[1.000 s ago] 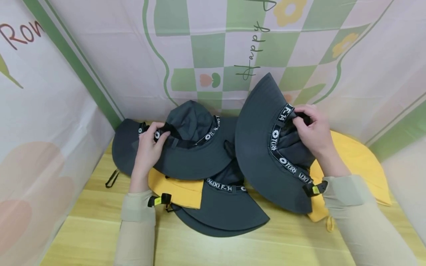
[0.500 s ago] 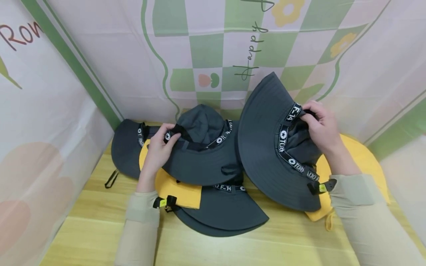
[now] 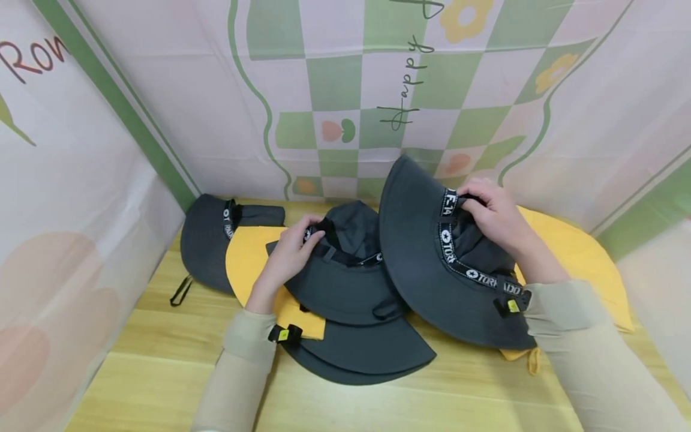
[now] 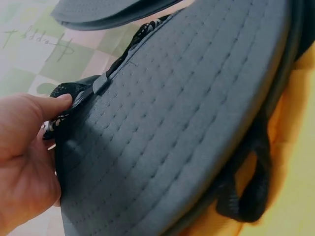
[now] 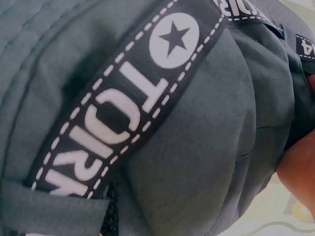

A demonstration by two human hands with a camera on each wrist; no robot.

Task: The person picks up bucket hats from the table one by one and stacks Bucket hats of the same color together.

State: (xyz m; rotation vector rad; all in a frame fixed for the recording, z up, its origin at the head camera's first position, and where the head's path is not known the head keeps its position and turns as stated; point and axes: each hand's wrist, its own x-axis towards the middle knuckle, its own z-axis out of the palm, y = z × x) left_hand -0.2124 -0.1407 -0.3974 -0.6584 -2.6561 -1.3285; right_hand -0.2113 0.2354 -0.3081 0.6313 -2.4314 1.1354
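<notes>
left hand: (image 3: 288, 251) thumb and fingers pinching the band of the left hat (image 3: 342, 294) at its left end
right hand: (image 3: 496, 216) thumb and forefinger pinching the right hat (image 3: 412, 258) beside its lettered band
writing on right hat: "f-14", a white star badge, "torn" and "ado", partly covered; left hat's lettering too small to read
writing on cloth: "happy" on the checked cloth (image 3: 335, 78) at the far side
left hat points: crown far, brim near, long axis from far left to near right
right hat points: brim tilted up on the left, crown right, long axis from far left to near right
place: left hat above the near hat (image 3: 372, 354) and left yellow hat (image 3: 248, 258); right hat before the right yellow hat (image 3: 577, 258)
</notes>
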